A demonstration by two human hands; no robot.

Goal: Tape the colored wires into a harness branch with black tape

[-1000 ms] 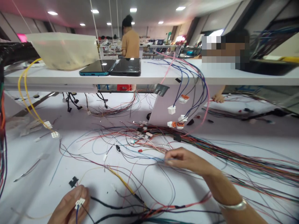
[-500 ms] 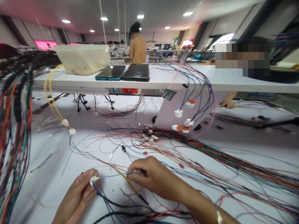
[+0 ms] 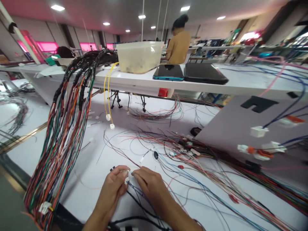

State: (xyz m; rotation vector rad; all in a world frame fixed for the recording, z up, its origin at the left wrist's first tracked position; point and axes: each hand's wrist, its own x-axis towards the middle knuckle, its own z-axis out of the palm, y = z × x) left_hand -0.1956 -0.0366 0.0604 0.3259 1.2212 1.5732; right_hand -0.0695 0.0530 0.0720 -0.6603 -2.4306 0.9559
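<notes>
At the far left, a thick bundle of coloured wires (image 3: 64,144) hangs in a long loop from black wrapped stems over the desk's edge, with a white plug (image 3: 44,207) near its lower end. This bundle has swung into full view as the head turned left. Behind it, two yellow wires (image 3: 107,96) dangle from the upper desk (image 3: 134,82), beside a cloudy plastic tub (image 3: 139,57), a phone (image 3: 168,72) and a black tablet (image 3: 204,73). A co-worker in a tan top (image 3: 179,41) stands beyond them.

In the middle, the left hand (image 3: 112,189) and right hand (image 3: 150,187), apart a moment ago, now meet over the white lower desk (image 3: 84,166). Their fingers are closed narrowly around a small white connector (image 3: 126,177), which is mostly hidden; what the right fingertips grip exactly is hard to tell. Dark wires (image 3: 138,197) trail down from it towards the bottom edge.

To the right, loose coloured wires (image 3: 216,186) fan across the desk, and white and orange connectors (image 3: 258,131) lie blurred against a grey panel (image 3: 231,128).
</notes>
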